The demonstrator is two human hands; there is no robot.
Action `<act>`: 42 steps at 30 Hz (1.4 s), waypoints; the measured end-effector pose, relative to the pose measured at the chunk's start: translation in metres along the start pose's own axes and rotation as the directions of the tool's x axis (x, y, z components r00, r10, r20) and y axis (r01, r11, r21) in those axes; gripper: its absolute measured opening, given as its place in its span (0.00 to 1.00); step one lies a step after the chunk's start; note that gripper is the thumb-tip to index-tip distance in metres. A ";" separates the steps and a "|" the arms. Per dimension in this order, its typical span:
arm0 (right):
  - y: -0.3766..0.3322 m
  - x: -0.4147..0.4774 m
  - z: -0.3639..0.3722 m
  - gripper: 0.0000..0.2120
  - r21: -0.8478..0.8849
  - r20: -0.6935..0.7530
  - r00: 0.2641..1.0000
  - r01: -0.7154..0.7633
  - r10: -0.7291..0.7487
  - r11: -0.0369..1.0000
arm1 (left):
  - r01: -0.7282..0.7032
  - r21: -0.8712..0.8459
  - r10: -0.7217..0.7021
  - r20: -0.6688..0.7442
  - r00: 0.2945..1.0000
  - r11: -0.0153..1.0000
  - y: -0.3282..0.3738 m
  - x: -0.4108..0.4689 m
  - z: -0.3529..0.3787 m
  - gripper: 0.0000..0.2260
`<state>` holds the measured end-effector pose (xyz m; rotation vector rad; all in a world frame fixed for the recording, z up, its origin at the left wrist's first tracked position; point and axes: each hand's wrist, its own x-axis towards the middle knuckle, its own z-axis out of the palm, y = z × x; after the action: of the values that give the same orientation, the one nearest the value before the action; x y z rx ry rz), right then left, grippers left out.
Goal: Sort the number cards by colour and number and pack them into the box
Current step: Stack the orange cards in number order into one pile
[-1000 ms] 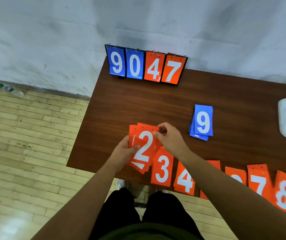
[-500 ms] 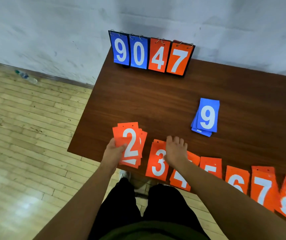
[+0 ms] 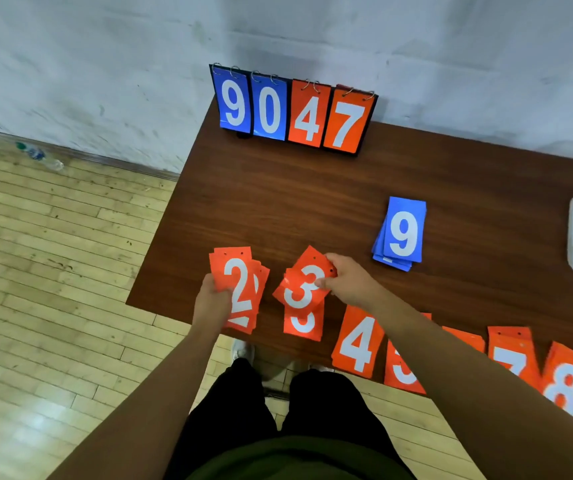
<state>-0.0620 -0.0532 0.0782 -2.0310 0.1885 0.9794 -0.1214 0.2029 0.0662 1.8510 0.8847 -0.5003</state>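
Flip scoreboard (image 3: 293,112), far edge of tabletop (image 3: 278,202). White digits, left to right: 9 and 0 on blue leaves, 4 and 7 on orange leaves.

Blue stack (image 3: 403,233), flat on tabletop: top card reads 9.

Orange stack (image 3: 240,285), held in left grip (image 3: 210,301): top card reads 2.

Tilted orange cards (image 3: 304,285), pinched in right grip (image 3: 351,284): top reads 3. Orange pile (image 3: 302,325) beneath shows the lower half of a 3.

Near-edge row, rightward: 4 card (image 3: 358,342); 5 card (image 3: 403,370), part-hidden by the forearm; 7 card (image 3: 512,355), part-hidden; 8 card (image 3: 565,389).
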 end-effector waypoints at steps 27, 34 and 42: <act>0.024 -0.042 -0.020 0.24 0.501 -0.219 0.956 -0.063 0.197 0.863 | 0.080 -0.218 0.046 0.517 0.855 0.973 0.043 -0.033 0.078 0.19; 0.039 -0.051 -0.023 0.11 0.350 -0.055 0.967 -0.214 0.249 0.912 | 0.104 -0.409 0.040 0.329 0.944 0.906 0.037 -0.026 0.087 0.19; 0.057 -0.047 -0.036 0.02 0.751 -0.253 0.884 -0.076 0.392 0.656 | 0.075 -0.457 -0.057 0.054 0.997 0.886 0.034 -0.019 0.086 0.17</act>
<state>-0.0993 -0.1256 0.0869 -1.4253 0.9472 0.4828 -0.1039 0.1102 0.0625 1.3770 0.9484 -0.3307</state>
